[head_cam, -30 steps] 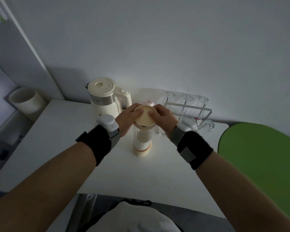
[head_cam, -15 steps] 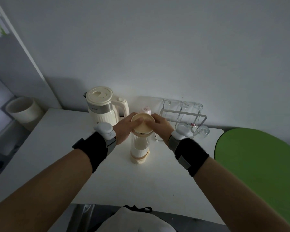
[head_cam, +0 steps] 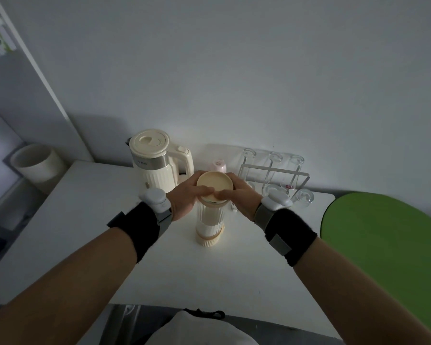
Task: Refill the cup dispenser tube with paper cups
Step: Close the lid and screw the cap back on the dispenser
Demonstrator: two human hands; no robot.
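A person stands at a white table point(head_cam: 85, 220) pushed against a pale wall, in dim light. At far left, off the table's left edge and lower down, sits a round cream bin point(head_cam: 36, 161); what it holds cannot be seen. On the table near the wall stands a cream electric kettle point(head_cam: 157, 160), lid shut. Just right of it, and nearer the person, the cup dispenser tube point(head_cam: 209, 220) stands upright: a clear ribbed cylinder on a cream base, with a white stack of paper cups point(head_cam: 208, 224) showing through its lower part. A round cream lid point(head_cam: 215, 182) sits at its top. Behind the tube a small pink object point(head_cam: 219, 167) peeks out. Further right, a wire rack point(head_cam: 274, 173) holds clear glasses upside down, against the wall. A green rounded surface point(head_cam: 383, 235) lies beyond the table's right edge.

The front half of the table is bare, with open room on both sides of the tube.

Both forearms reach forward, each with a black wrist wrap. The left hand point(head_cam: 184, 197) and right hand point(head_cam: 241, 197) meet at the tube's top, fingers curled around the lid's rim, thumbs resting on its near edge, gripping it from both sides.
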